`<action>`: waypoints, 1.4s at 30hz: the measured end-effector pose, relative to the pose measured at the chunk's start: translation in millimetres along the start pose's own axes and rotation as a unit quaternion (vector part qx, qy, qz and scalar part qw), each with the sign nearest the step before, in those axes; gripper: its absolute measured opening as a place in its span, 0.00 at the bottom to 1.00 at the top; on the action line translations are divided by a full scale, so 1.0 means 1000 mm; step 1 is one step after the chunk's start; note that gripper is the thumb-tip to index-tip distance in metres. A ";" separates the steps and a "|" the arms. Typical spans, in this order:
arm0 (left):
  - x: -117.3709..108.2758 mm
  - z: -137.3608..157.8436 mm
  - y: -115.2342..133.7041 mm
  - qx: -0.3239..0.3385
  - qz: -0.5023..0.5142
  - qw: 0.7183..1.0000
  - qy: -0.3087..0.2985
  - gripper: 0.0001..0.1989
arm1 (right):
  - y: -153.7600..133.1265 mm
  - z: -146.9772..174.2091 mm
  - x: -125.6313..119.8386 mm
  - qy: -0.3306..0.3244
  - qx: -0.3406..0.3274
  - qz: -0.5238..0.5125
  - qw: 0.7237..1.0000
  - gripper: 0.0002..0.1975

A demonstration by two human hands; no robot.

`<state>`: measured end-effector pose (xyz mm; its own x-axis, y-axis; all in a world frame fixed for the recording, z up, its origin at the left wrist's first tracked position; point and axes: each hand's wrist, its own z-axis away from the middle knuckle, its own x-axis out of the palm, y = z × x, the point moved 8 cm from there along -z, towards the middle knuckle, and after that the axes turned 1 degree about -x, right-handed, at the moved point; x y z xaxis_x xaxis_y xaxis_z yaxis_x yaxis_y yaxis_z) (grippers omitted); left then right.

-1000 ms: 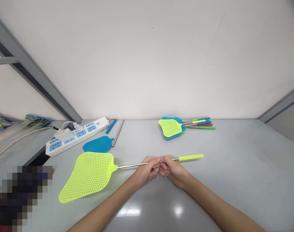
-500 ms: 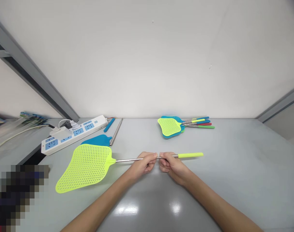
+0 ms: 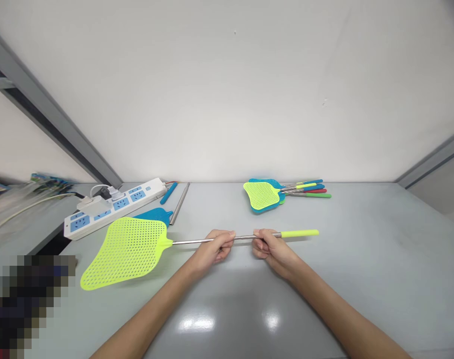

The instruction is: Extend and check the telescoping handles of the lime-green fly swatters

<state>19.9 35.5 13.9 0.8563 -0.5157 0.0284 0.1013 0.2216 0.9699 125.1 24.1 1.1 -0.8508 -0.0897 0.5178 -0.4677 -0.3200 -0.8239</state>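
Both hands hold a yellow-green fly swatter point(image 3: 125, 254) level above the grey table, its perforated head to the left and its yellow grip to the right. My left hand point(image 3: 214, 251) is closed round the thin metal rod, partway along. Near the grip, my right hand point(image 3: 269, 250) is closed on the thicker end of the rod. A bare stretch of rod shows between the two hands. Behind the swatter's head lies a blue swatter head point(image 3: 157, 215), partly covered. A loose metal rod point(image 3: 179, 204) and a blue handle grip point(image 3: 169, 193) lie beside it.
A pile of fly swatters point(image 3: 262, 196) with yellow, blue, red and green grips lies at the back near the wall. At left, a white power strip point(image 3: 114, 208) holds plugs and a cable. Plastic-wrapped items point(image 3: 28, 199) lie at the far left.
My hands have moved apart, left hand leftward and right hand rightward, and slightly up. More rod shows between them, so the swatter has grown longer.
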 end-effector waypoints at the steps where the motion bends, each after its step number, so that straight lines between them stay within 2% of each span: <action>1: -0.001 0.000 0.000 -0.001 0.001 1.000 0.000 0.19 | 0.000 0.000 0.000 -0.001 -0.002 -0.001 1.000 0.16; 8: 0.001 -0.003 -0.009 0.007 0.025 1.000 -0.011 0.19 | 0.007 -0.001 -0.002 0.001 0.009 0.000 1.000 0.16; 19: 0.003 -0.004 -0.009 0.024 0.023 0.999 0.008 0.21 | 0.005 -0.001 0.002 -0.018 0.001 0.002 1.000 0.18; 27: 0.007 0.000 -0.001 0.071 -0.073 0.995 0.010 0.20 | 0.009 -0.002 0.001 -0.032 -0.007 0.010 0.999 0.17; 32: 0.010 0.003 0.003 0.070 -0.114 0.991 0.015 0.19 | 0.011 0.001 0.008 -0.047 0.000 0.037 0.998 0.17; 37: 0.018 0.005 0.008 0.096 -0.120 0.988 -0.001 0.17 | 0.016 0.007 0.022 -0.083 0.034 0.021 0.996 0.17; 42: 0.024 0.007 0.009 0.100 -0.108 0.989 -0.007 0.17 | 0.019 0.009 0.024 -0.090 0.041 0.035 0.995 0.15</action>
<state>37.8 19.4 24.5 0.8180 -0.5456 -0.1823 0.1772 -0.0625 0.9822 98.0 7.7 -0.6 -0.8204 -0.2791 0.4991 -0.3819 -0.3823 -0.8414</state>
